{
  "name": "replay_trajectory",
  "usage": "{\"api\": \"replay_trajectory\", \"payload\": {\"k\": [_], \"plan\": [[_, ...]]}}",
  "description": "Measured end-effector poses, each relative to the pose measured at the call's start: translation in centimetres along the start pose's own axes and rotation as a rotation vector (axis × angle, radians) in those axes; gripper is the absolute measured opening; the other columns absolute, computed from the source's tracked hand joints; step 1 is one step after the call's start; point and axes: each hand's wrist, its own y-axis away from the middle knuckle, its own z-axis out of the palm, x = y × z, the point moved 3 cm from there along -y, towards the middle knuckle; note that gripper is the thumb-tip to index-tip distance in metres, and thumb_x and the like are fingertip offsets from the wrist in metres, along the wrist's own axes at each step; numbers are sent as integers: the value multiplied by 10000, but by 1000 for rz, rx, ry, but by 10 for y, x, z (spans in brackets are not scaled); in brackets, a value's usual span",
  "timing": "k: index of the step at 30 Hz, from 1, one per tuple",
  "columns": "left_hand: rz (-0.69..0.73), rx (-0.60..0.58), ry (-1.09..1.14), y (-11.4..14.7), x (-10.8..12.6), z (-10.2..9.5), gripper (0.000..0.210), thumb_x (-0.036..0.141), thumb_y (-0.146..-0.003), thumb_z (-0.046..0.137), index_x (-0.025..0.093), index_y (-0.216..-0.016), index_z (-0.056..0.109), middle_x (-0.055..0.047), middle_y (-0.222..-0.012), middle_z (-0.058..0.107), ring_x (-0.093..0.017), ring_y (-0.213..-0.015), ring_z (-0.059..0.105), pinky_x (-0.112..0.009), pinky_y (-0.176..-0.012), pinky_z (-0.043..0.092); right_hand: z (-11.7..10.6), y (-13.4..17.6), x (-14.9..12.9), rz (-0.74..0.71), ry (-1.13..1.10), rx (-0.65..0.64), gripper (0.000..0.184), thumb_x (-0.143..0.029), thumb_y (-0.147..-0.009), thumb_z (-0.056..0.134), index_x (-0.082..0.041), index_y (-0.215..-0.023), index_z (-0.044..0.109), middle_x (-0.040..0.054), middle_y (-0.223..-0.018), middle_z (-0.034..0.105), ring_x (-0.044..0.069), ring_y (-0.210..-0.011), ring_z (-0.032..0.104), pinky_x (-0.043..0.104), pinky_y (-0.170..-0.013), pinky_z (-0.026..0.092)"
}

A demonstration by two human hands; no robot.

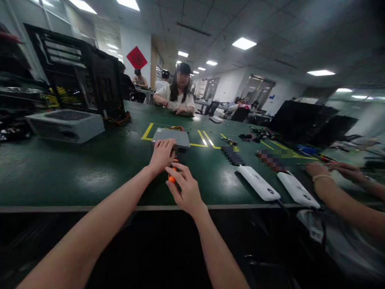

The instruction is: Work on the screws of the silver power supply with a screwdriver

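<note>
A grey metal computer power supply [177, 137] lies on the green table in front of me, with coloured cables at its far side. My left hand [163, 153] is over its near left edge, fingers bent against the metal and holding it. Just nearer to me, my right hand [184, 185] has thumb and fingers closed around the orange handle of a screwdriver [172, 176]. The handle points up toward the near side of the power supply. Its tip is hidden, so I cannot tell whether it touches a screw.
A second power supply [69, 125] and an open black computer case [81, 76] stand left. White power banks [258, 183] with phones lie right, near a co-worker's hands [320, 170]. Another person [180, 90] works opposite. Tools and cables [258, 134] lie beyond the phones.
</note>
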Motion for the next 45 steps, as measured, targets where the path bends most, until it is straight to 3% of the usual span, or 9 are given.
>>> {"api": "replay_trajectory", "payload": {"k": [4,9,18,23,25,28,32,40,45], "plan": [[-2,6,18,1,0,-2,300,179,-794,459,180,-1089,513,-64,-1226,557,-225,-1117,476,-379,-978,291,0,-2,2,-7,-80,51,298,-298,-859,512,-173,-1126,470,124,-1165,545,181,-1107,529,324,-906,470],[-4,2,46,1,-1,-2,301,183,-799,452,183,-1093,515,-67,-1230,553,-225,-1127,471,-384,-990,279,-1,-3,-1,14,-126,29,359,-267,-858,475,-172,-1198,411,131,-1221,494,184,-1160,490,351,-932,460],[-8,9,43,1,1,-4,291,177,-803,443,183,-1086,514,-68,-1218,560,-225,-1123,477,-385,-983,283,0,-1,3,2,-66,109,251,-293,-835,550,-171,-1046,496,109,-1129,587,175,-1048,571,316,-869,487],[-10,-1,60,1,-1,-3,302,179,-797,452,187,-1093,513,-72,-1228,554,-229,-1135,471,-394,-984,281,-1,-3,0,-5,-92,65,316,-267,-859,491,-169,-1158,455,118,-1187,537,170,-1107,530,319,-895,473],[-16,-6,59,0,-1,-3,305,178,-794,453,189,-1093,514,-70,-1226,555,-229,-1131,474,-396,-988,278,-3,-3,-1,-7,-40,68,311,-238,-878,449,-190,-1184,473,114,-1210,513,155,-1025,571,311,-872,481],[-21,-2,55,1,1,-4,308,176,-793,453,189,-1095,513,-70,-1226,555,-226,-1130,475,-392,-992,279,-6,-1,1,2,16,160,252,-261,-866,493,-198,-1108,525,107,-1140,551,155,-929,603,313,-825,499],[-19,7,56,1,2,-6,306,177,-790,457,180,-1091,515,-77,-1220,560,-224,-1134,474,-389,-1001,274,-9,0,5,27,-42,300,217,-276,-839,550,-186,-1029,497,104,-1053,600,182,-1006,583,331,-821,509],[-7,8,47,0,1,-5,301,178,-795,452,182,-1088,517,-73,-1229,557,-226,-1146,471,-387,-987,292,-7,-2,1,-3,17,133,239,-233,-866,492,-200,-1096,547,116,-1200,517,181,-1106,532,321,-900,477],[-16,-12,51,-1,2,-6,315,182,-791,446,198,-1099,512,-76,-1237,550,-238,-1145,469,-405,-988,288,-7,-2,2,-28,71,223,238,-226,-865,497,-170,-1095,521,117,-1126,596,176,-1024,580,306,-841,500]]}}
